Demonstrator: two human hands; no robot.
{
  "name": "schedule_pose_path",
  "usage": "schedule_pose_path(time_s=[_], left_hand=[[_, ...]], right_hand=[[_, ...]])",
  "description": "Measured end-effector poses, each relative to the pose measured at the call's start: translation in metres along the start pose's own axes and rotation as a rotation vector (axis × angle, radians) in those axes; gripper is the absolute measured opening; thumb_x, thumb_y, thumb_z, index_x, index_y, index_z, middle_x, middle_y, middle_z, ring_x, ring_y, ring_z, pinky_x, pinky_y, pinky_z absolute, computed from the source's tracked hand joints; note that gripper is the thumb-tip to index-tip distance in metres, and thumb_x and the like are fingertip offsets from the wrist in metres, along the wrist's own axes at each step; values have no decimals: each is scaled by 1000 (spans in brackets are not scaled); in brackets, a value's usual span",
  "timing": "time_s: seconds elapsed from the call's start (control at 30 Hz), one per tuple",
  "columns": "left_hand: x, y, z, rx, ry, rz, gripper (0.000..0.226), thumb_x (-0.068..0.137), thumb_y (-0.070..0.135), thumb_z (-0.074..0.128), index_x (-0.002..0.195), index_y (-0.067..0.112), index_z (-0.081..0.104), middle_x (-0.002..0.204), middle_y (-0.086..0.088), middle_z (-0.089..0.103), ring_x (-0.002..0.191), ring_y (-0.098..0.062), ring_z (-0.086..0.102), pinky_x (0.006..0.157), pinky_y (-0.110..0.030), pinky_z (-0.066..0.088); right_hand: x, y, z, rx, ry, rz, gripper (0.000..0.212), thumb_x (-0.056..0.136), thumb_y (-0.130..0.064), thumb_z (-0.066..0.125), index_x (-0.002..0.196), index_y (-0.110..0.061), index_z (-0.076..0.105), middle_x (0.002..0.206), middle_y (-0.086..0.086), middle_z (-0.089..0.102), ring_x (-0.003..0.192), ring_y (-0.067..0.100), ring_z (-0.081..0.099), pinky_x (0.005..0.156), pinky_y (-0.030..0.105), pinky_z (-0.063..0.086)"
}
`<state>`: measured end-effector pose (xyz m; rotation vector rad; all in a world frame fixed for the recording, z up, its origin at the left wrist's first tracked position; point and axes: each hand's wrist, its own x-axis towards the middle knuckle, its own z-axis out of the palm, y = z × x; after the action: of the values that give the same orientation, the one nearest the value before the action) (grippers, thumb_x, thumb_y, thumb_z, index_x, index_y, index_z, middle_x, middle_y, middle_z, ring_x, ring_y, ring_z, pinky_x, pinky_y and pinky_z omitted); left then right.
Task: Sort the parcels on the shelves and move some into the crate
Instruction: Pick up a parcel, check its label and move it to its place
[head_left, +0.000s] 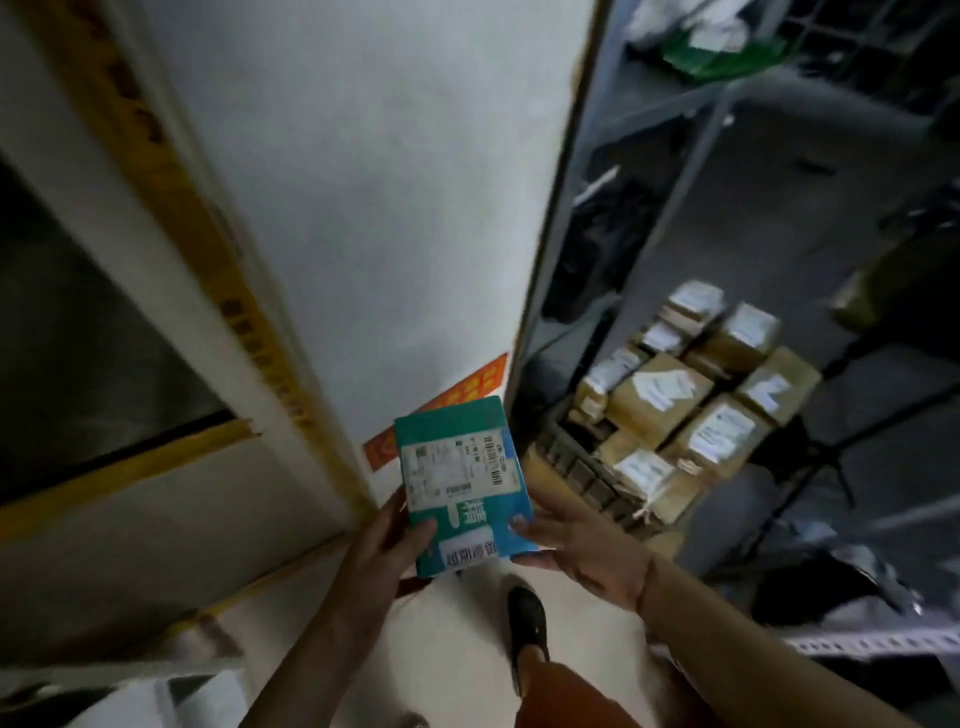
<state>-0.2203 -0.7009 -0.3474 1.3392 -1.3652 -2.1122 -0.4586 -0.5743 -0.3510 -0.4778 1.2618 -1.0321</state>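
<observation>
A teal parcel (462, 483) with a white shipping label is held up in front of me, label facing me. My left hand (387, 540) grips its left edge, thumb on the front. My right hand (582, 545) holds its right lower edge, thumb lying on the front. To the right, on the floor, a dark crate (582, 470) holds several brown cardboard parcels (660, 395) with white labels.
A white wall panel (374, 208) with yellow trim rises ahead. Grey metal shelving (691, 156) at right carries dark and green bags. My foot in a black shoe (527, 623) stands on the pale floor. A black stand leg (810, 467) slants beside the crate.
</observation>
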Motion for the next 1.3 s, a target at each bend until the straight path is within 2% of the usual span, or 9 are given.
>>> schedule_pose_path(time_s=[0.13, 0.27, 0.47, 0.6, 0.7, 1.0, 1.13, 1.2, 1.3], left_hand=[[42, 15, 58, 139, -155, -57, 38, 104, 23, 66, 131, 50, 63, 117, 11, 79, 113, -22, 75, 89, -49, 64], [88, 27, 116, 236, -270, -105, 37, 104, 23, 67, 132, 48, 64, 118, 6, 79, 115, -26, 74, 92, -55, 64], [156, 56, 210, 360, -397, -117, 34, 109, 20, 60, 130, 47, 62, 108, 7, 80, 99, -16, 79, 75, -37, 66], [193, 80, 266, 439, -501, -99, 38, 110, 21, 56, 133, 51, 57, 117, 8, 80, 105, -15, 78, 80, -36, 63], [221, 92, 315, 475, -579, -101, 33, 110, 15, 57, 131, 39, 62, 121, 3, 79, 106, -18, 78, 85, -42, 64], [322, 113, 491, 524, -736, -99, 43, 105, 14, 66, 140, 38, 60, 127, 2, 76, 102, -12, 79, 74, -27, 65], [367, 111, 563, 585, -794, -73, 57, 104, 18, 67, 157, 30, 49, 132, 3, 74, 108, -12, 76, 73, -26, 64], [389, 111, 598, 592, -797, -55, 59, 105, 18, 67, 159, 25, 47, 133, 0, 74, 108, -12, 76, 84, -29, 64], [416, 112, 644, 604, -792, -42, 59, 106, 20, 66, 160, 23, 45, 120, 12, 72, 101, -1, 71, 83, -22, 60]], right_hand=[[-38, 4, -37, 52, 221, -37, 54, 105, -12, 64, 137, -56, 63, 138, 0, 72, 133, 25, 65, 113, 54, 52], [-57, 17, -78, 134, 402, -124, 58, 105, -20, 67, 155, -42, 46, 142, 1, 70, 133, 26, 66, 116, 57, 49], [-57, 11, -152, 268, 533, -225, 61, 103, -31, 67, 158, -40, 41, 142, 6, 70, 135, 28, 64, 118, 57, 46], [-52, -1, -198, 365, 659, -280, 50, 109, -21, 57, 155, -37, 47, 137, 10, 72, 130, 29, 68, 110, 52, 54], [-50, -13, -231, 417, 788, -306, 47, 109, -20, 57, 154, -32, 50, 136, 8, 73, 129, 29, 68, 107, 51, 56], [-52, -49, -351, 589, 1205, -404, 46, 108, -17, 60, 154, -26, 54, 133, 4, 75, 127, 26, 70, 107, 51, 57], [-49, -61, -422, 627, 1313, -384, 46, 109, -16, 60, 153, -26, 54, 130, 2, 77, 124, 25, 71, 102, 49, 60], [-45, -67, -460, 635, 1332, -363, 45, 109, -17, 59, 153, -27, 54, 131, 2, 76, 128, 28, 69, 101, 51, 60], [-39, -79, -509, 664, 1355, -353, 33, 110, -16, 56, 135, -37, 63, 127, -1, 77, 128, 29, 68, 100, 53, 61]])
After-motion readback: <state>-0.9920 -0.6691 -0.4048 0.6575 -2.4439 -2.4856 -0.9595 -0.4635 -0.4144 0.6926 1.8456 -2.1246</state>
